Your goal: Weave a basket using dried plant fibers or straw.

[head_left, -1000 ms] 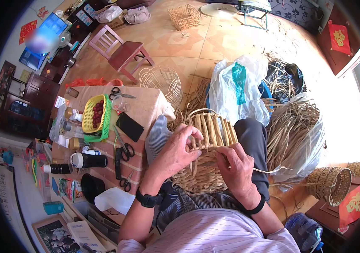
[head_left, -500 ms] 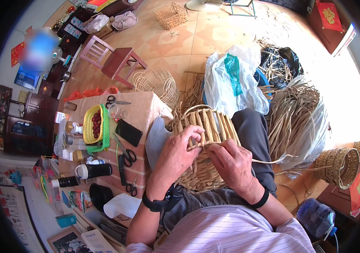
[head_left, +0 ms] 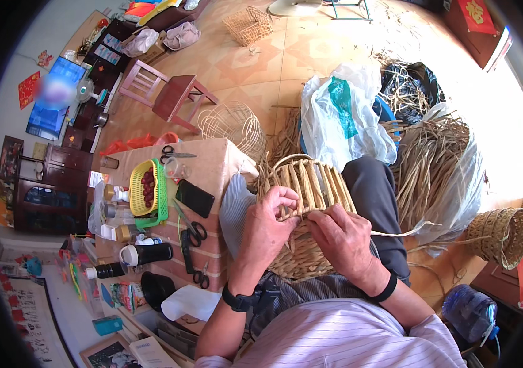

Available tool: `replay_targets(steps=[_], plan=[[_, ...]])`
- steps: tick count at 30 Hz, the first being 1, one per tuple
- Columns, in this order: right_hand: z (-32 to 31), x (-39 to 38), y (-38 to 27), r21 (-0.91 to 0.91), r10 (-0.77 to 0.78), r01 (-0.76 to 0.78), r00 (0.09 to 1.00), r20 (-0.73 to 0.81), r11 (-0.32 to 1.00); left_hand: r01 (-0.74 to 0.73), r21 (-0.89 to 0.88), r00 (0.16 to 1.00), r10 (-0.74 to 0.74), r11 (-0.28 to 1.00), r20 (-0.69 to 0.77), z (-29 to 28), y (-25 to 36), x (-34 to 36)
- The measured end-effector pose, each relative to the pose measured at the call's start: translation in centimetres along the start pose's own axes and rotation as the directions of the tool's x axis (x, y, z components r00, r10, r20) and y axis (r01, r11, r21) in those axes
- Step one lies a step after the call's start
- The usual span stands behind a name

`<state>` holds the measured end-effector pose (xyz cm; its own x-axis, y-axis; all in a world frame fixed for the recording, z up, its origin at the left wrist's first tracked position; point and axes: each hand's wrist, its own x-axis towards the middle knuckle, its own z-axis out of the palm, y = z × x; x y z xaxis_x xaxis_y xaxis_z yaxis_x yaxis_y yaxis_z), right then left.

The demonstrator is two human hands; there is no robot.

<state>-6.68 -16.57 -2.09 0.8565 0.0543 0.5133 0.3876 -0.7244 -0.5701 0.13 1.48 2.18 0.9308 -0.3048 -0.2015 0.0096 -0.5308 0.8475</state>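
A half-woven straw basket (head_left: 301, 260) lies across my lap, its lower part tightly woven and its upper part still bare upright strips with a cord arching over them. My left hand (head_left: 269, 222) curls its fingers round the woven row at the strips, with the thumb pressed in. Close beside it, my right hand (head_left: 342, 236) pinches a straw strand (head_left: 399, 233) at the same row; the pale tail of the strand sticks out to the right past my knee. The exact grip of the fingertips is partly hidden.
At left, a cloth-covered table (head_left: 209, 168) carries scissors (head_left: 196, 230), a phone (head_left: 194, 199), a yellow basket of red fruit (head_left: 144, 184) and bottles. Ahead stand a wire-like basket frame (head_left: 232, 129) and a white plastic bag (head_left: 338, 116). Dried straw (head_left: 436, 175) lies bundled at right.
The whole view has shifted slightly, so the room's things appear a little farther right and lower. Both hands stay at the same row of the basket, with only small finger movement.
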Motion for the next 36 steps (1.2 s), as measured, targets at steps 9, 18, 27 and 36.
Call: replay_targets(steps=[9,18,27,36], plan=[[0.3,-0.3,0.0,-0.004,-0.047,0.047,0.999,-0.01,0.999,0.068,-0.231,0.995,-0.05,0.971,0.084,-0.6,-0.8,0.1],[0.5,0.2,-0.7,-0.02,-0.036,0.035,0.999,-0.022,0.999,0.108,-0.103,0.986,-0.093,0.989,0.135,-1.2,0.2,0.4],[0.1,0.9,-0.5,0.075,0.115,-0.108,0.989,-0.092,0.991,0.139,-0.296,0.942,-0.034,0.945,0.335,-4.0,-1.0,0.9],[-0.8,0.9,1.0,0.109,0.167,-0.162,0.985,-0.04,0.981,0.185,-0.376,0.842,0.051,0.908,0.537,-5.7,-1.5,1.7]])
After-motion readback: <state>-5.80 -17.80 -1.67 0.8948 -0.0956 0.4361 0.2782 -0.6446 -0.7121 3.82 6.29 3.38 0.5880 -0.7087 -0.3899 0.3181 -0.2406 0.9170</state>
